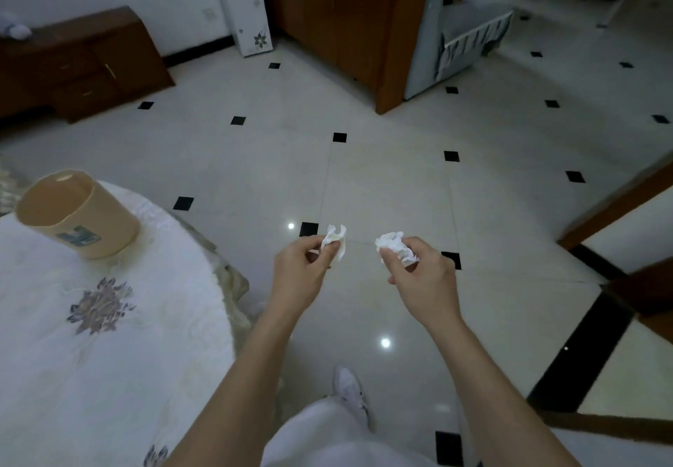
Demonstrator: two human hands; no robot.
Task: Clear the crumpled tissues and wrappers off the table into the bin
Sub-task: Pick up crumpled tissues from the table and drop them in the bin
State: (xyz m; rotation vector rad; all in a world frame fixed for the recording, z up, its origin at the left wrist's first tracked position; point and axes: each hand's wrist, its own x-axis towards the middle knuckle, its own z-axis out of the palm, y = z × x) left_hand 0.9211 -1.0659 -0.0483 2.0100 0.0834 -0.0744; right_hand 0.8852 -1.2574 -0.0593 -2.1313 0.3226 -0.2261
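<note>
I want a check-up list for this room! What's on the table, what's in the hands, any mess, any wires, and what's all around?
Surface: round table under a white cloth with stitched flowers.
Job's things: beige bin stands upright on the table, top open; left tissue and right tissue, both crumpled, are held over the floor, not over the bin.
Clutter: nothing seen.
Grippers: left hand pinches the left tissue; right hand grips the right tissue.
Cables: nothing seen.
Surroundings: pale tiled floor with black diamonds, low wooden cabinet by the wall, a white shoe below.
</note>
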